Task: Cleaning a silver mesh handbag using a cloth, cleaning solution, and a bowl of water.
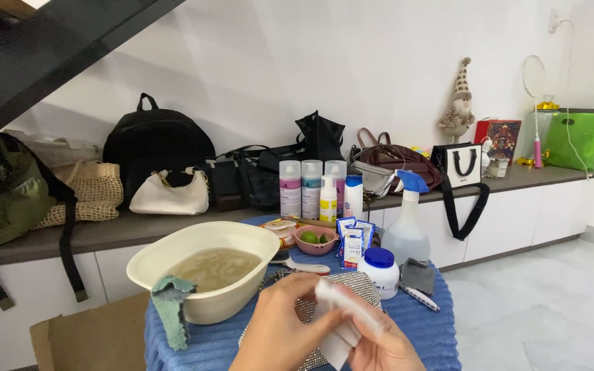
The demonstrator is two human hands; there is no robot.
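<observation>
Pinching a white wipe (342, 323), left hand (283, 330) and right hand (383, 347) over glittery bag (352, 285).

Both hands, left (284, 328) & right (386, 347), w/ white cloth (342, 321) over silver sparkly bag (352, 285), beside water-filled basin (204, 269)

— What stands on the blue-covered tabletop (441, 323)?

— A cream basin (204, 264) of murky water near its left edge, a teal cloth (172, 306) draped over the rim. At the back edge, three spray cans (311, 189), a pink bowl (315, 240) with green limes and blue sachets (353, 242). Toward the right edge, a spray bottle (407, 220) and a blue-capped white jar (381, 269).

— And behind?

— A long shelf (125, 230) with a black backpack (156, 158), a white handbag (170, 194), a brown bag (397, 158) and a green bag (579, 139) at its right end.
</observation>
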